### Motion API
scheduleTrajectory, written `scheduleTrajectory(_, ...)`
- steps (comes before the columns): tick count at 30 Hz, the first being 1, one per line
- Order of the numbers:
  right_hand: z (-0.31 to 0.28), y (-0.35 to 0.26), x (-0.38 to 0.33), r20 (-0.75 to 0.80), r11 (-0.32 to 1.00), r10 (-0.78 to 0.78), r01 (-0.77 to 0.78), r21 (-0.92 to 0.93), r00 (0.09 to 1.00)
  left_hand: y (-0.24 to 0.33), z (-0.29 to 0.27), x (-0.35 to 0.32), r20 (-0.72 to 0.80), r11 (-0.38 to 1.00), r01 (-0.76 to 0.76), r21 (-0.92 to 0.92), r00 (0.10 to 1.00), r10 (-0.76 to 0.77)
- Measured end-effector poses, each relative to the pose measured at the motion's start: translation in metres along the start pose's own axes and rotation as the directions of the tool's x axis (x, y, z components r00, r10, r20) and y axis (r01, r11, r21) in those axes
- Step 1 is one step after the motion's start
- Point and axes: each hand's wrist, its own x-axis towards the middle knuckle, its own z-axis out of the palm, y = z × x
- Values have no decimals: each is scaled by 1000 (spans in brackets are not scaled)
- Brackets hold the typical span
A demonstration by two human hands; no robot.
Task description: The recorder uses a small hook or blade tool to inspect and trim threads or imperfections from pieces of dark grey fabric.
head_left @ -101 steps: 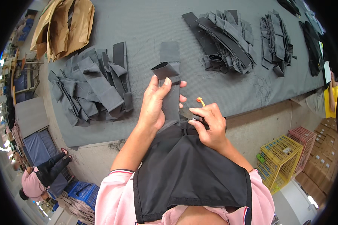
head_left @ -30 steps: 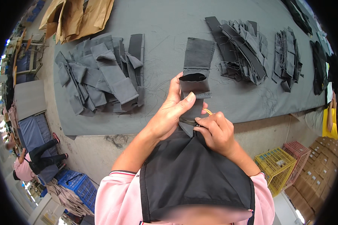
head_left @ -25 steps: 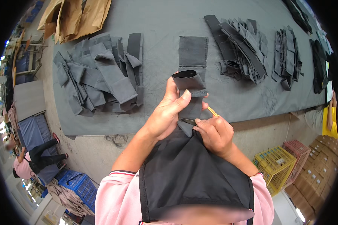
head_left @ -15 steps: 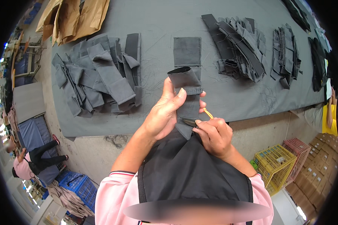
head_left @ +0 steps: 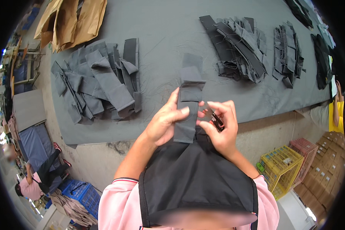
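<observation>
From my remote seat I see the person's left hand (head_left: 163, 122) pinching a grey cloth strip (head_left: 187, 124) in front of the body, thumb on the face of it and fingers behind, tips peeking past its right edge. The strip runs lengthwise away from the wearer, its far end over the grey-covered table (head_left: 161, 46), its near end over the black apron (head_left: 199, 180).

The right hand (head_left: 225, 132) holds small dark snips (head_left: 217, 122) between thumb and curled fingers, just right of the strip. Half a second ago the tool lay across the strip's near end, where a corner stuck out in a point; now it is turned, blades aimed up and left toward the left hand's fingertips — whether they touch anything, I cannot tell. The near end now shows as a flat, squared edge, and the loop that gaped open farther up is folded down. I take this to mean the blades are off that end, with the left hand alone steadying the cloth.

Around them lie similar strips: a loose heap (head_left: 107, 88) to the left, a frayed stack (head_left: 239, 50) ahead on the right, and a slimmer bundle (head_left: 288, 55) beyond it.
</observation>
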Motion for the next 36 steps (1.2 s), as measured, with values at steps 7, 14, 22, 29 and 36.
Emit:
scheduleTrajectory(7, 4, 32, 33, 36, 974, -160, 163, -158, 987, -11, 6, -7, 118, 941, 35, 335, 990, -79)
scheduleTrajectory(14, 15, 9, 60, 145, 609, 503, -468, 640, 852, -30, 0, -8, 5, 969, -164, 185, 986, 166)
scheduleTrajectory(22, 17, 18, 72, 275, 686, 415, -497, 532, 867, -8, 10, -2, 159, 412, -393, 822, 853, 497)
scheduleTrajectory(29, 15, 28, 53, 471, 666, 459, -643, 378, 753, -6, -17, 4, 301, 124, -427, 896, 787, 539)
scheduleTrajectory(36, -13, 3, -1, 4, 994, -12, 12, -108, 1000, -12, -15, 4, 127, 405, -421, 812, 804, 581)
